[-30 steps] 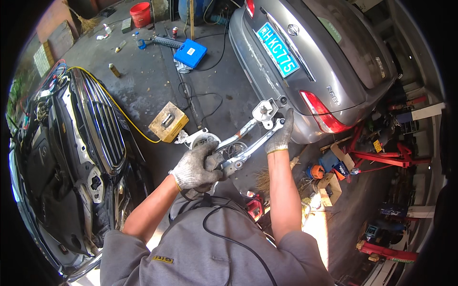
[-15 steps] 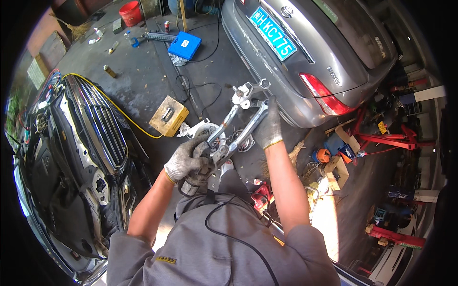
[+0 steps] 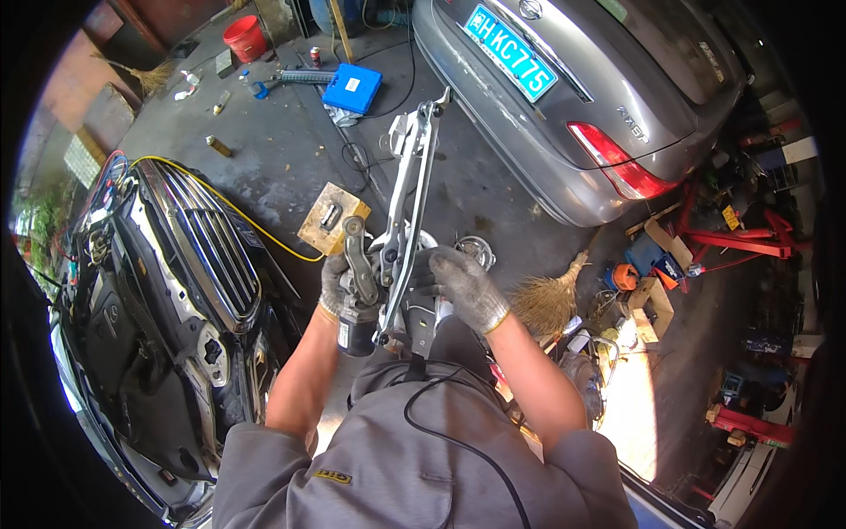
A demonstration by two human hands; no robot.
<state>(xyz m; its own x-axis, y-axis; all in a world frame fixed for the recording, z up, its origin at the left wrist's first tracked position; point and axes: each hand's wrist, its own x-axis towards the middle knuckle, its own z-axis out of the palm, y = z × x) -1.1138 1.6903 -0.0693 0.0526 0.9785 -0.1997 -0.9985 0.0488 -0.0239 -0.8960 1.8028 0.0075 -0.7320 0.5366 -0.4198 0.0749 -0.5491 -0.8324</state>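
A long silver wiper linkage (image 3: 411,189), made of metal bars joined by pivots, stands up before me with its far end pointing away. My left hand (image 3: 331,284), in a grey work glove, is closed round the lower part, beside a short metal arm (image 3: 359,262) and a dark motor casing (image 3: 356,333). On the other side, my gloved right hand (image 3: 464,284) has its fingers bent against the linkage's near half. Its fingertips are partly hidden at the bars.
A grey car (image 3: 520,141) stands ahead right; a car with its hood off or raised (image 3: 159,335) is at left. On the floor lie a wooden-looking box (image 3: 322,212), a blue case (image 3: 352,88), a straw broom (image 3: 548,301) and a yellow hose (image 3: 238,207). A red jack stand (image 3: 731,238) is at right.
The linkage has turned from slanting right to nearly straight away from me. My right hand has come down from its far end to its near half; the left keeps hold.
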